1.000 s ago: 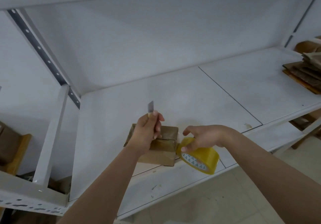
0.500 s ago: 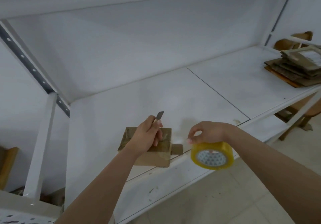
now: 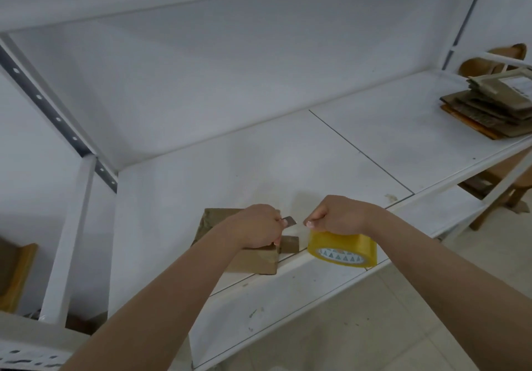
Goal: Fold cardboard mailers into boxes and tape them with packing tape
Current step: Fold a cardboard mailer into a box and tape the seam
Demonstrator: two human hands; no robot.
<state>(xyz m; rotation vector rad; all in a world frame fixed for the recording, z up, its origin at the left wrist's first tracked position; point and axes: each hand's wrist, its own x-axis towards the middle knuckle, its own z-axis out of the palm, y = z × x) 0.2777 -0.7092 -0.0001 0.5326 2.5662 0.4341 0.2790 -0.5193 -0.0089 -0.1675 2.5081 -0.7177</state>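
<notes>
A small brown cardboard box (image 3: 253, 261) rests near the front edge of the white shelf (image 3: 288, 163), partly hidden under my left forearm. My left hand (image 3: 256, 228) is closed on a small knife blade (image 3: 289, 221) that points right, just above the box's right end. A short flap or tape piece (image 3: 289, 244) sticks out from that end. My right hand (image 3: 336, 215) grips a yellow roll of packing tape (image 3: 342, 248) from above, to the right of the box at the shelf's front edge. Thumb and finger pinch close to the blade tip.
A stack of flat cardboard mailers (image 3: 489, 108) lies at the shelf's far right. A metal upright (image 3: 72, 226) stands at the left. Wooden furniture (image 3: 501, 195) shows below the shelf at right, and a wooden piece (image 3: 17, 275) at far left.
My left hand has lowered and turned the blade from pointing up to pointing right, toward my right hand. The tape roll has moved a little away from the box, to the right.
</notes>
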